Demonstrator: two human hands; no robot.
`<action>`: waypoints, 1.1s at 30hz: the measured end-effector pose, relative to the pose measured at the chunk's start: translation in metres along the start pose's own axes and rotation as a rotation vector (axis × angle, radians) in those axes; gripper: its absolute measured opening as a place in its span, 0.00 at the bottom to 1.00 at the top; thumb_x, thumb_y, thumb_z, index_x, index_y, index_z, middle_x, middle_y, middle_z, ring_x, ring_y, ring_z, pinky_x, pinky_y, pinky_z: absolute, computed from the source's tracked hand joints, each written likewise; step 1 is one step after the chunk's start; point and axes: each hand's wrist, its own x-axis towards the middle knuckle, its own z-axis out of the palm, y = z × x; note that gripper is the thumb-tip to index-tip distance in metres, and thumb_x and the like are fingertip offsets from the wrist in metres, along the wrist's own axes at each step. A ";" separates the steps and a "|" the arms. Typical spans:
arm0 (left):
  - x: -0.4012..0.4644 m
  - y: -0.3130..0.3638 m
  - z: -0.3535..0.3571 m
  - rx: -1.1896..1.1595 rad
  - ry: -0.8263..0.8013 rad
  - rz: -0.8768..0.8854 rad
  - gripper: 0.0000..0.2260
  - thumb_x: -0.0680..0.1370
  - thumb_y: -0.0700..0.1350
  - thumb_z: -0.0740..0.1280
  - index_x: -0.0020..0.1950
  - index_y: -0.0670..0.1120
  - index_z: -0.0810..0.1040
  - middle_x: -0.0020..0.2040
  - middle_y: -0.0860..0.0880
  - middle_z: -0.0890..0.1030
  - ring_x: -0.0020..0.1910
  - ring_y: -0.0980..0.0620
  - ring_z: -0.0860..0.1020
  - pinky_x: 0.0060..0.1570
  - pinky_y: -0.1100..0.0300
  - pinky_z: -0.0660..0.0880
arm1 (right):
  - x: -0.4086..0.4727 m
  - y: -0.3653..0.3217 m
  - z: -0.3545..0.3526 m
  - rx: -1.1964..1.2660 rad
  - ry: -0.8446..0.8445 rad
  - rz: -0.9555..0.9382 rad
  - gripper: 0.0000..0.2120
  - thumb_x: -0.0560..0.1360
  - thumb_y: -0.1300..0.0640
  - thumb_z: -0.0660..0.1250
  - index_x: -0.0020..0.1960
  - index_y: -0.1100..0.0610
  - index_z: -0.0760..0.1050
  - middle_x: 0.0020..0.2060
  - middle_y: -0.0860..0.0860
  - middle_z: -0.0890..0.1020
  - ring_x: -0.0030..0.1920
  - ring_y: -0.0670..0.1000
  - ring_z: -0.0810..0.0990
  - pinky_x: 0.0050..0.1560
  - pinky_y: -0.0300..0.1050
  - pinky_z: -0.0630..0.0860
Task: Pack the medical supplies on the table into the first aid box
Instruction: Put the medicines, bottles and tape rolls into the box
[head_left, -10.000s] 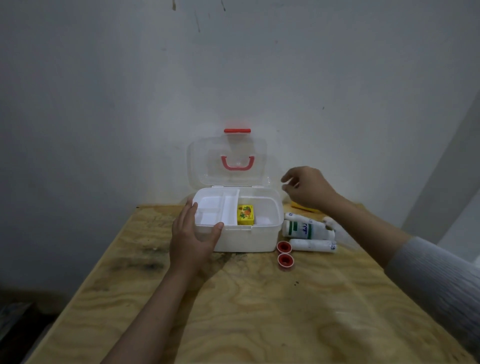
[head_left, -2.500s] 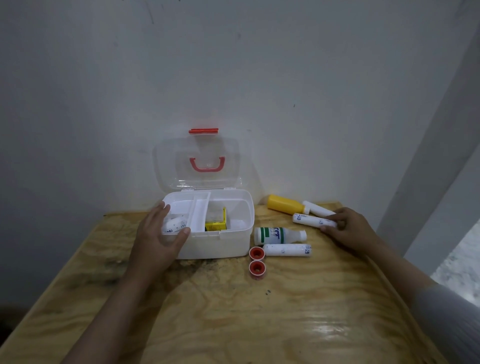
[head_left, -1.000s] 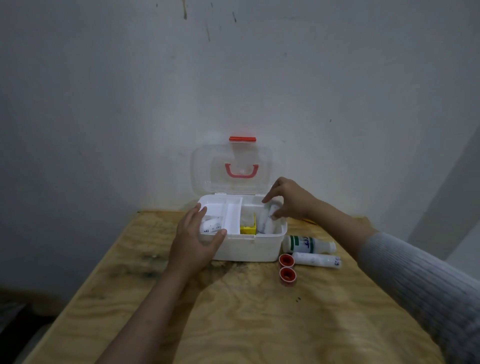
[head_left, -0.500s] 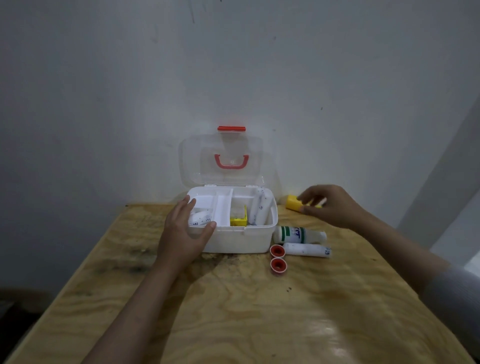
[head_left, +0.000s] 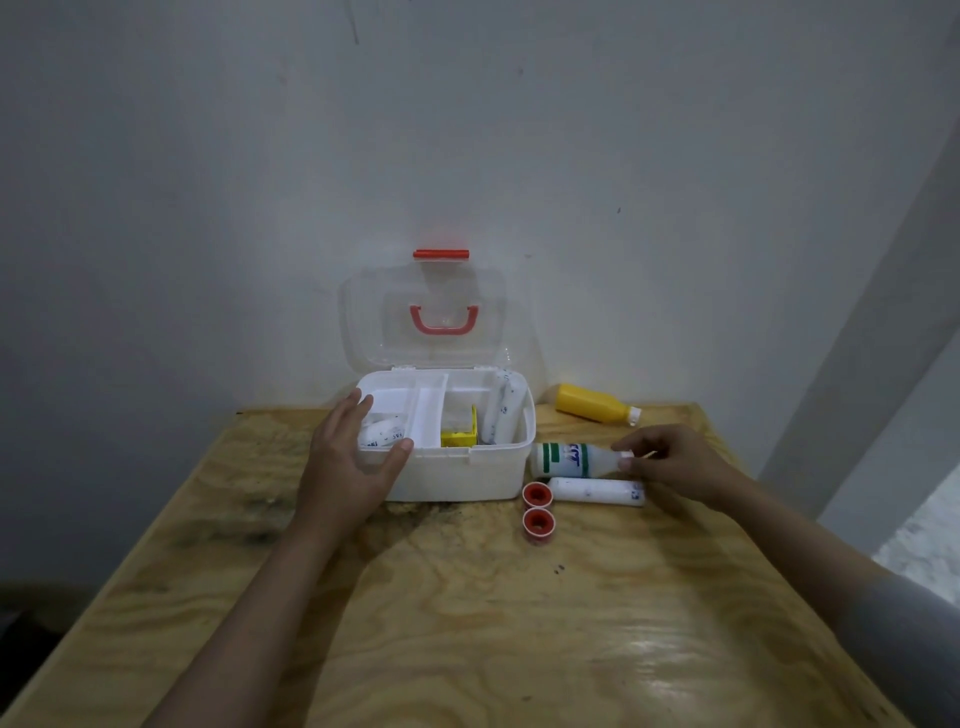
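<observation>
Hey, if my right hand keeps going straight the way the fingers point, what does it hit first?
The right hand points left, fingers already at the cap of the green-labelled bottle. So that bottle comes first; behind it stands the first aid box.

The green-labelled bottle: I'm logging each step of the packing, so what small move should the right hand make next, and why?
Probably close the fingers round the bottle and lift it toward the box. The right hand touches only its cap end, it lies flat on the table, and the left hand steadies the open box.
</observation>
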 end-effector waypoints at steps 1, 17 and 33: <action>0.000 0.000 0.000 0.000 -0.001 -0.001 0.30 0.71 0.55 0.71 0.69 0.47 0.69 0.73 0.48 0.67 0.71 0.48 0.64 0.65 0.57 0.61 | -0.001 0.000 0.000 0.031 0.030 -0.017 0.07 0.69 0.60 0.73 0.46 0.50 0.81 0.43 0.49 0.83 0.43 0.49 0.81 0.48 0.47 0.79; -0.001 -0.001 0.003 -0.012 0.009 -0.001 0.30 0.71 0.54 0.71 0.70 0.47 0.68 0.73 0.48 0.66 0.71 0.48 0.64 0.66 0.53 0.64 | -0.028 -0.086 -0.040 -0.015 0.269 -0.351 0.09 0.69 0.59 0.73 0.48 0.51 0.81 0.40 0.44 0.83 0.37 0.43 0.82 0.37 0.30 0.76; -0.001 -0.002 0.001 -0.001 -0.011 -0.027 0.31 0.71 0.58 0.69 0.70 0.49 0.67 0.74 0.51 0.65 0.71 0.50 0.63 0.64 0.51 0.67 | 0.037 -0.154 0.036 -0.395 -0.055 -0.460 0.12 0.70 0.63 0.72 0.52 0.57 0.81 0.50 0.53 0.84 0.43 0.47 0.77 0.49 0.44 0.78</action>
